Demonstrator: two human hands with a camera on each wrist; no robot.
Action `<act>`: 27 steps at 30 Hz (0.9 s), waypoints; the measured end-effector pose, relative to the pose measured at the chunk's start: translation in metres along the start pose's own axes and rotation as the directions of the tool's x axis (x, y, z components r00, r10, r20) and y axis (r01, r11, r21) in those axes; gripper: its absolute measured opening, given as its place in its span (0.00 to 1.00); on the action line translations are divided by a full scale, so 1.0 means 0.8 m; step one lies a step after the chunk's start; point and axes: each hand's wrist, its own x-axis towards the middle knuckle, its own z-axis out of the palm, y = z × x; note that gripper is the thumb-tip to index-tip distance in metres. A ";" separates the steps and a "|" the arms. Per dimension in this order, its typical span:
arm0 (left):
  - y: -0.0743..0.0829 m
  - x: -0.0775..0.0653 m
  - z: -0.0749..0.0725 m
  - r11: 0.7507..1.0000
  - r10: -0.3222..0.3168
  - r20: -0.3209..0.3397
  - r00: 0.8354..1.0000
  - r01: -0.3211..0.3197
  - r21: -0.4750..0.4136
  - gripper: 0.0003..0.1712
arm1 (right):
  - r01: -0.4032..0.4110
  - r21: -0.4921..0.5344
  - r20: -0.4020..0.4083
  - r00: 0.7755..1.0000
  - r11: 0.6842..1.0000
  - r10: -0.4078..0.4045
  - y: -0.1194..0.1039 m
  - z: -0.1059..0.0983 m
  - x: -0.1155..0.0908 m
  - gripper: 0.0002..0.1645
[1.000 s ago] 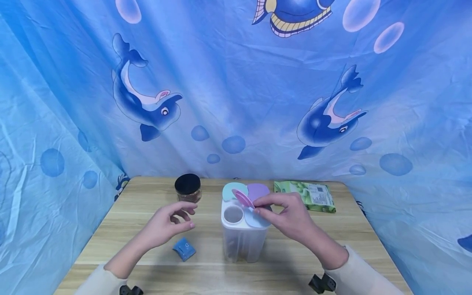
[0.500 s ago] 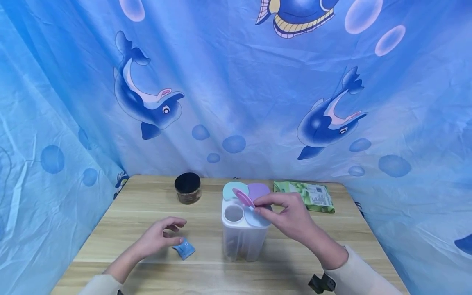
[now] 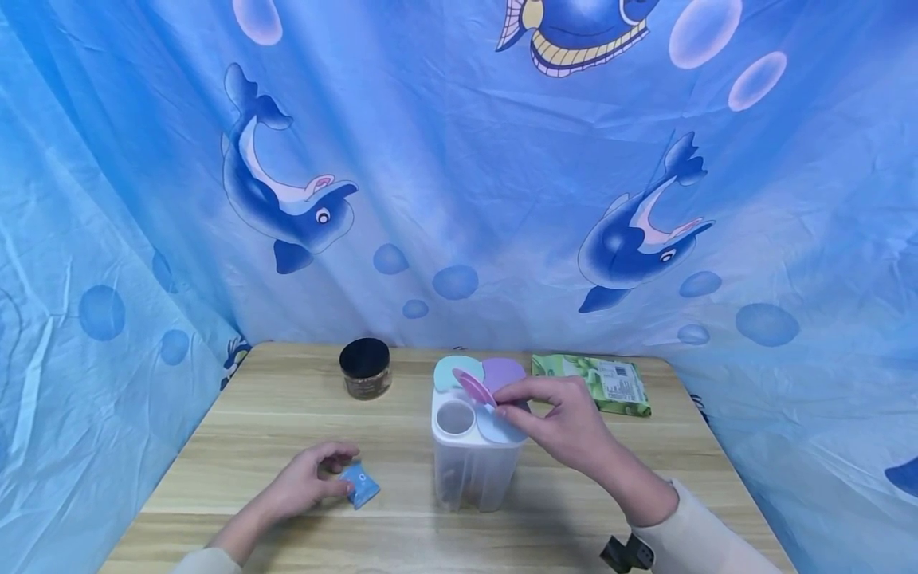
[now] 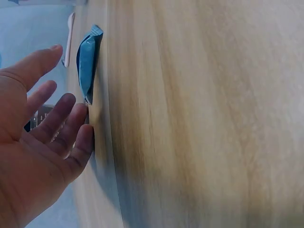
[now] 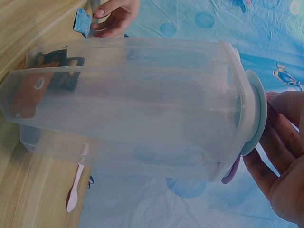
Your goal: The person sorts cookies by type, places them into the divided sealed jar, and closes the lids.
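Observation:
In the head view my right hand pinches a small pink lid, tilted up over a clear plastic storage container. The round opening beneath it is uncovered. Mint, purple and pale blue lids cover the other openings. A brown-and-orange packet lies inside at the bottom, seen in the right wrist view. On the left, my left hand is low over the table, thumb and fingers apart around the near side of a small blue sachet. The left wrist view shows the sachet just beyond the parted fingers.
A jar with a black lid stands at the back left of the wooden table. Behind the container to the right lies a green packet. A pink spoon shows in the right wrist view. Blue cloth hangs around the table.
My left hand has come down and toward me, from beside the jar to the blue sachet. The right hand and the pink lid have stayed in place.

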 end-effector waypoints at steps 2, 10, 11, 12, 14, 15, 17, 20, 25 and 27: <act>-0.001 0.000 0.002 1.000 -0.002 -0.006 1.000 0.002 0.005 0.33 | 0.003 0.000 -0.001 1.000 1.000 -0.003 0.000 0.000 0.000 0.11; 0.002 -0.001 0.007 0.997 0.008 -0.013 1.000 -0.007 0.074 0.32 | -0.005 -0.004 0.001 1.000 1.000 0.005 0.001 0.000 0.000 0.11; 0.002 -0.001 0.008 0.996 0.012 -0.015 1.000 -0.011 0.084 0.32 | -0.006 -0.001 0.003 1.000 1.000 0.006 0.001 0.001 0.001 0.11; 0.002 -0.001 0.008 0.995 0.017 -0.017 1.000 -0.015 0.094 0.32 | -0.006 0.002 0.003 1.000 1.000 0.006 0.002 0.000 0.001 0.11; 0.002 -0.001 0.009 0.993 0.028 -0.019 0.999 -0.026 0.116 0.32 | -0.008 0.009 0.005 1.000 1.000 0.008 0.002 0.000 0.001 0.11; 0.001 0.000 0.010 0.992 0.032 -0.022 0.999 -0.029 0.126 0.31 | -0.008 0.011 0.007 1.000 1.000 0.008 0.003 0.000 0.001 0.11; 0.000 0.001 0.010 0.990 0.032 -0.025 0.999 -0.029 0.140 0.31 | -0.008 0.012 0.007 1.000 1.000 0.008 0.003 0.000 0.001 0.11; -0.003 0.003 0.011 0.988 0.030 -0.029 0.999 -0.025 0.154 0.31 | -0.007 0.009 0.006 1.000 1.000 0.007 0.003 0.000 0.001 0.11; 0.000 0.004 0.013 0.987 0.013 -0.029 0.999 -0.009 0.159 0.32 | -0.004 0.009 0.005 1.000 1.000 0.004 0.004 -0.001 0.000 0.11; 0.003 0.004 0.012 0.988 0.000 -0.025 1.000 0.004 0.157 0.32 | -0.004 0.009 0.006 1.000 1.000 0.004 0.004 -0.001 0.000 0.11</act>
